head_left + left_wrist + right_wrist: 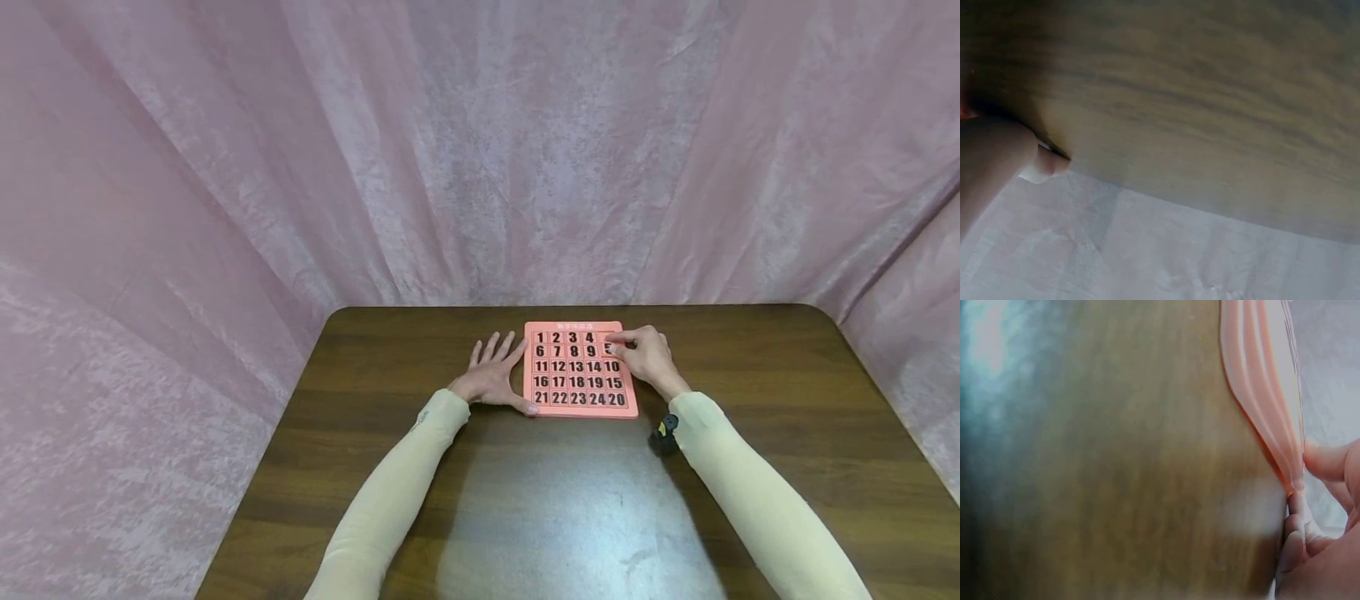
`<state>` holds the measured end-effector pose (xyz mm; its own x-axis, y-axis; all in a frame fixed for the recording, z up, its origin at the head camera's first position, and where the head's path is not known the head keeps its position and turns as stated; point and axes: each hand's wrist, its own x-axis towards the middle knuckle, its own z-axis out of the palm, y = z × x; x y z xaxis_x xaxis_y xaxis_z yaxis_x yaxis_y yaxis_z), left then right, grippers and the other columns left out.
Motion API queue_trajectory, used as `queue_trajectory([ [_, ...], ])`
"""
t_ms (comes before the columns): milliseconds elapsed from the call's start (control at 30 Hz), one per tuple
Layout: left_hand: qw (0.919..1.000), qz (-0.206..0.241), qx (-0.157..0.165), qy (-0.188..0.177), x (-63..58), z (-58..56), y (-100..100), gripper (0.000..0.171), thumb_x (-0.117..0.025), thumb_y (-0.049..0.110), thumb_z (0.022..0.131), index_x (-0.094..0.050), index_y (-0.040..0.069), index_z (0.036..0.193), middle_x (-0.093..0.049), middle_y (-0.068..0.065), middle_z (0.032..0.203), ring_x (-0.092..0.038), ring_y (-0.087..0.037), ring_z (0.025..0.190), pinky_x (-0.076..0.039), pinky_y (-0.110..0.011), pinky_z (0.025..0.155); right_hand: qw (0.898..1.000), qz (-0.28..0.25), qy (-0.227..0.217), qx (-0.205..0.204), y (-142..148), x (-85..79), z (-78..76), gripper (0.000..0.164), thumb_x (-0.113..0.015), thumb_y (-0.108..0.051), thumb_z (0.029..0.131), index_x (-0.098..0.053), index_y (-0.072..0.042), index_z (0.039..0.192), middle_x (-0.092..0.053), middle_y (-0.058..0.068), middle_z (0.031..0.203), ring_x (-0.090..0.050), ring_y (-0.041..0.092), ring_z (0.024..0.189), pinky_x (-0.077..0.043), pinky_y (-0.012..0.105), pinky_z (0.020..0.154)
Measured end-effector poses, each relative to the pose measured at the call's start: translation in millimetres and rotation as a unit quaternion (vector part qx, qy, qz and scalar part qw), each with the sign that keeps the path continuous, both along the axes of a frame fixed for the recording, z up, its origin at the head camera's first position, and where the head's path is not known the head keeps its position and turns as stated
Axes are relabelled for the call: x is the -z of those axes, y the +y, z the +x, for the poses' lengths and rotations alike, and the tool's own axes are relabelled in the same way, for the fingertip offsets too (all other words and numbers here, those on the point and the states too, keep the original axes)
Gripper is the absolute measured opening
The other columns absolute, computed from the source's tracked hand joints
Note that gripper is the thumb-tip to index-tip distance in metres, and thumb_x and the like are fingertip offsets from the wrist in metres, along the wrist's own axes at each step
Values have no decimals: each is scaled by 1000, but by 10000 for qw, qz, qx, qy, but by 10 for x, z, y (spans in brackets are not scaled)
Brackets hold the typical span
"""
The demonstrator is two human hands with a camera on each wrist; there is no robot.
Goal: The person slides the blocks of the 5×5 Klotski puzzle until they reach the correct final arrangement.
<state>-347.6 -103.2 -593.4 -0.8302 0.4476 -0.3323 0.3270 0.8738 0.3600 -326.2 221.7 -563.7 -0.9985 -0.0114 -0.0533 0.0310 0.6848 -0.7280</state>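
Note:
A pink number slide puzzle (581, 411) lies flat on the table, its square tiles bearing black numerals. Tile 5 (608, 349) sits in the right-hand column above tile 10, partly covered by fingers. At the board's left side my left hand (491, 383) is spread, with thumb and fingertips against the edge. My right hand (647, 354) reaches over the upper right corner, thumb and index fingertip at tile 5. In the right wrist view, the thumb (1325, 461) touches the puzzle's top face, and the other fingers bend beside its edge.
The brown wooden table (375, 433) has rounded far corners. Pink velvet curtains (487, 167) hang behind it and at both sides. A small black device (663, 436) is at the right wrist. Light reflects off the tabletop in front of the puzzle.

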Motion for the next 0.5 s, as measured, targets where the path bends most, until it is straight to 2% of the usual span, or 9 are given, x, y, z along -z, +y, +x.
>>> queue_trajectory([
  [100, 10000, -18, 32, -15, 3, 6, 4, 146, -88, 78, 73, 10, 40, 175, 20, 4, 185, 26, -25, 172, 18, -58, 138, 9997, -190, -94, -77, 27, 20, 13, 36, -68, -12, 106, -74, -3, 140, -62, 31, 151, -56, 48, 139, -45, 63, 115],
  [233, 10000, -56, -23, -45, -24, 12, 8, 145, -89, 76, 74, 10, 40, 175, 20, 4, 185, 26, -24, 171, 18, -57, 138, 9991, -374, -152, -134, 43, 16, 12, 38, -71, -12, 104, -73, -2, 141, -57, 32, 148, -51, 47, 140, -40, 64, 118],
  [500, 9998, -142, -107, -98, -73, 34, 31, 146, -89, 78, 73, 10, 42, 174, 20, 8, 185, 26, -22, 171, 18, -55, 138, 9993, -330, -177, -82, 31, 10, -8, 35, -69, -12, 106, -74, -3, 139, -60, 30, 150, -53, 47, 141, -41, 62, 119],
])
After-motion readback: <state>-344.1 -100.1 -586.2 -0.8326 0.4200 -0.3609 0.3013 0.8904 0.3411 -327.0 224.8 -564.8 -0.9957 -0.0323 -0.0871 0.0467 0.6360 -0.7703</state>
